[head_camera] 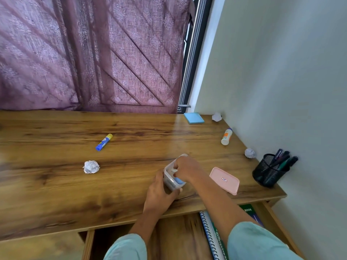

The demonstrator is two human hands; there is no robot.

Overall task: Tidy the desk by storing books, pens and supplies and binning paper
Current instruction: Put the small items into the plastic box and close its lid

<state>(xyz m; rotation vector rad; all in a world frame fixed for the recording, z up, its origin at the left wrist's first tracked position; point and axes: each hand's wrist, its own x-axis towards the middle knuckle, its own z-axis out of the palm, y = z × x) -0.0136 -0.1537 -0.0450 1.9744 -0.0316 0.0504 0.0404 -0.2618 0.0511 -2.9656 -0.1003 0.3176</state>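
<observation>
Three paper balls aren't binned yet in the head view: the near paper ball point(91, 167) mid-counter, the right paper ball point(250, 153) by the wall, and the far paper ball point(216, 116) in the back corner. The counter point(47, 199) also carries loose supplies: a blue glue stick point(103, 142), a white glue bottle point(226, 136) and a sticky-note pad point(194, 118). Done, by the look of it: pens stand in the mesh pen pot point(268, 171) at the right edge, and books point(210, 235) lie in the open drawer point(90, 244) under the counter's front. So approx. halfway, I'd judge, w/ supplies & paper left.

Step in hand looks like filling the clear box point(170, 182), which sits centre-right near the counter's front edge. The left hand point(159, 194) grips its near side, fingers wrapped round the wall. The right hand point(185, 167) reaches in from above, fingertips curled inside the rim. A small white bit shows by them, but can't tell if it's pinched. The box is see-through plastic w/ rounded corners, a bit blurred. Something blue point(179, 181) is already inside. The pink lid point(224, 180) lies off to the box's right, not touching it.
</observation>
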